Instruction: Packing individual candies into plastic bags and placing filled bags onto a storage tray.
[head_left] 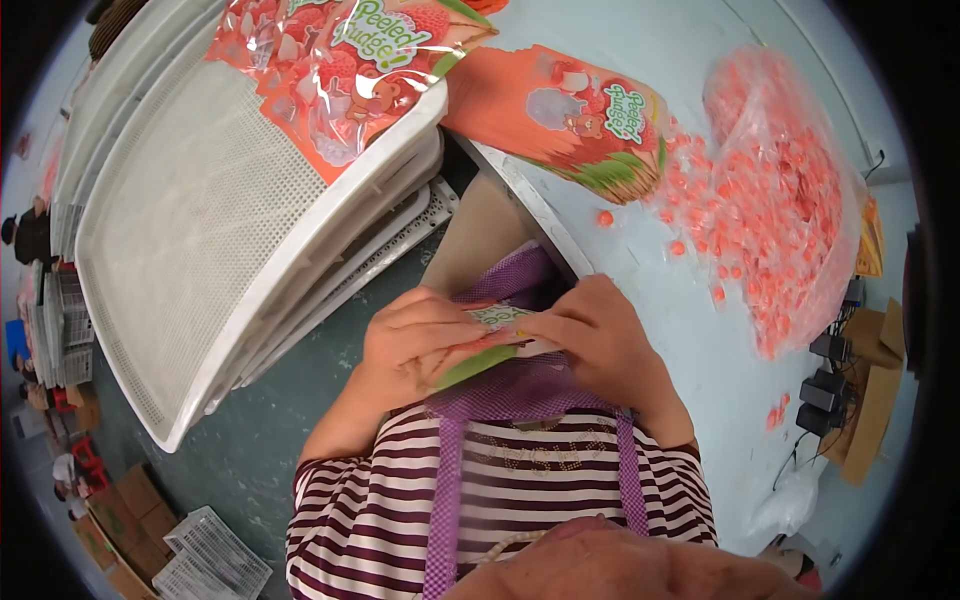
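A printed red, white and green pouch (478, 367) is held in front of my chest, above the purple checked apron (520, 392). My left hand (412, 342) is closed on its left side, with the fingers lying across the printed front. At the opposite end, my right hand (600, 335) pinches the pouch's edge between thumb and fingers. What lies inside this pouch is hidden. Beyond my hands, a fanned stack of flat orange-red pouches (560, 115) rests on the pale table (640, 260).
Stacked white perforated trays (200, 190) stand at the left; shiny printed pouches (340, 75) lie on the top one. On the table's right, round red sweets (755, 230) spill from a clear plastic bag (850, 185). Black adapters (822, 388) and cardboard (872, 400) sit farther right.
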